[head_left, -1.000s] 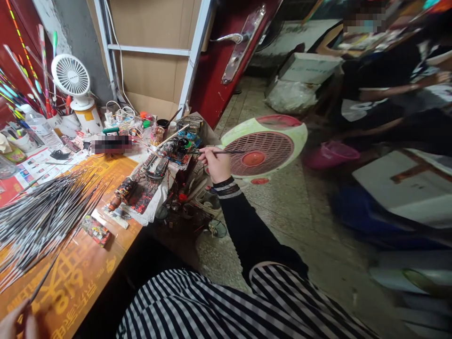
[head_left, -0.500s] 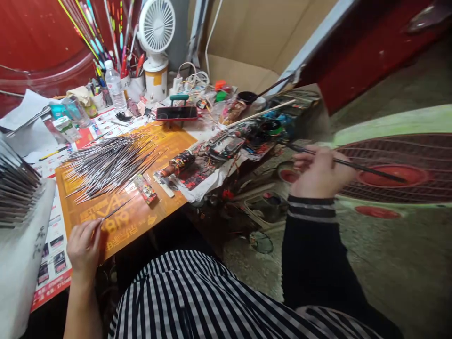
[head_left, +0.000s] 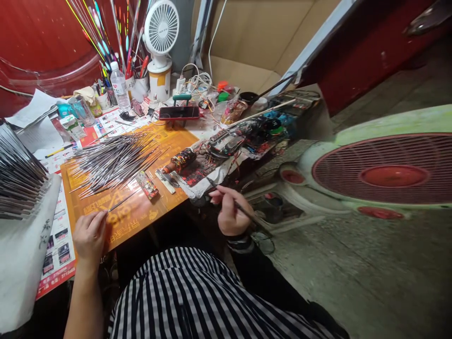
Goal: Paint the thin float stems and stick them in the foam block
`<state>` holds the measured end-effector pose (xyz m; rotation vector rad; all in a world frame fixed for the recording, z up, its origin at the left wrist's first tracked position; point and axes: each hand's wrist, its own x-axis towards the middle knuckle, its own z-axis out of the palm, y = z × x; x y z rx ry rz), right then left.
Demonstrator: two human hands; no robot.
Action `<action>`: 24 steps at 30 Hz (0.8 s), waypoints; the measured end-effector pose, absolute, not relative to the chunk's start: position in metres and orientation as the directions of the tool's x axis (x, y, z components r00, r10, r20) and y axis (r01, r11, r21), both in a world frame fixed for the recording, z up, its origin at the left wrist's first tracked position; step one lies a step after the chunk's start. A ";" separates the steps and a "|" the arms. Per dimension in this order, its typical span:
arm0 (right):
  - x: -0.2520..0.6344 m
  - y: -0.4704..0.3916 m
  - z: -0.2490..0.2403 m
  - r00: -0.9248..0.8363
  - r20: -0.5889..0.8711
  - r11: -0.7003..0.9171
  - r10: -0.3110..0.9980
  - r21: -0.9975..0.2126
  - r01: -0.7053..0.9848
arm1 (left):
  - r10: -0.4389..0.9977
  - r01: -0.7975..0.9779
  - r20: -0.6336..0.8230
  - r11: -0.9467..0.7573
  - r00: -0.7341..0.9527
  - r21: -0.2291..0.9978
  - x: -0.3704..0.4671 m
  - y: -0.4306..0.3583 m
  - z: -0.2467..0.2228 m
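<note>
At the near edge of an orange sheet (head_left: 141,212), my left hand (head_left: 91,232) pinches the end of a thin dark stick (head_left: 122,201). Its tip points toward a small paint-smeared block (head_left: 147,185). A large pile of thin dark sticks (head_left: 113,162) lies on the sheet beyond. My right hand (head_left: 233,210) is closed around a dark thin brush (head_left: 247,213), held in the air just off the table's right edge. The brush tip points up and left, near a paint-stained white paper (head_left: 199,187).
More sticks (head_left: 19,174) stand in a white foam block (head_left: 31,254) at left. Behind are a phone (head_left: 179,112), a bottle (head_left: 120,87) and a fan (head_left: 161,28). Paint-caked tools (head_left: 226,142) line the right edge; a green and red speaker-like object (head_left: 388,169) stands right.
My right hand has moved left with the brush, from beside the speaker-like object to near the table edge. My left hand holds the stick in nearly the same place.
</note>
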<state>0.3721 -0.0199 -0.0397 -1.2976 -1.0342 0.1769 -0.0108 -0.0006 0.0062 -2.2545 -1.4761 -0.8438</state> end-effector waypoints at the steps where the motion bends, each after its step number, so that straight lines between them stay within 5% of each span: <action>1: 0.367 -0.022 -0.040 0.525 0.530 0.331 0.665 -0.840 0.429 | 0.723 0.908 0.625 -0.415 0.294 0.053 -0.010 -0.001 0.007; 9: 0.326 -0.027 -0.037 0.175 0.660 0.567 0.731 -0.730 0.382 | 0.707 0.894 0.634 -0.445 0.314 0.055 -0.006 0.002 0.007; 24: 0.291 -0.021 -0.056 0.030 0.788 0.754 0.615 -0.599 0.269 | 0.706 0.887 0.640 -0.454 0.301 0.083 -0.001 0.005 0.005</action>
